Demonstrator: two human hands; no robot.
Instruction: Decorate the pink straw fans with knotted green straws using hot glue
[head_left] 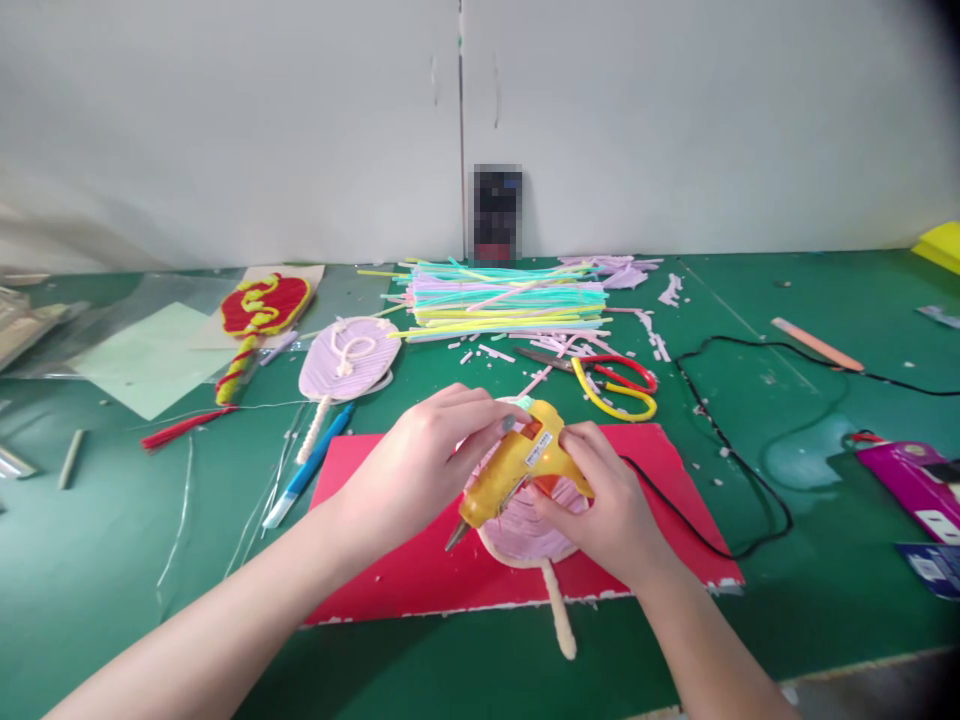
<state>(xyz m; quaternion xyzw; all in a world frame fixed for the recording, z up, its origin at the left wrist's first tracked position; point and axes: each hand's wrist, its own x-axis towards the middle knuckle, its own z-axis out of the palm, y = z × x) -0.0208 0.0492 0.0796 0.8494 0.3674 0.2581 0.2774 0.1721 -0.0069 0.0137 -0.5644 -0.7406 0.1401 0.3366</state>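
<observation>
My right hand point(611, 500) is wrapped round the handle of a yellow hot glue gun point(499, 480). Its metal nozzle points down to the left. At the gun's rear end, my left hand point(450, 440) has its fingers closed together; what they pinch, if anything, is hidden. Beneath the gun lies a round lilac fan point(525, 535) made of pipe cleaners, with a cream rim and a cream handle toward me. The fan rests on a red board point(405, 570), its handle reaching past the front edge. Both hands and the gun cover much of the fan.
Behind the board are red-and-yellow-handled scissors point(615, 385) and bundled pastel pipe cleaners point(510, 300) among lilac scraps. Left lie another lilac fan point(349, 355), a red-and-yellow fan point(266, 305) and a blue pen point(311, 465). A black cord point(724, 440) loops at right, near a purple case point(911, 485).
</observation>
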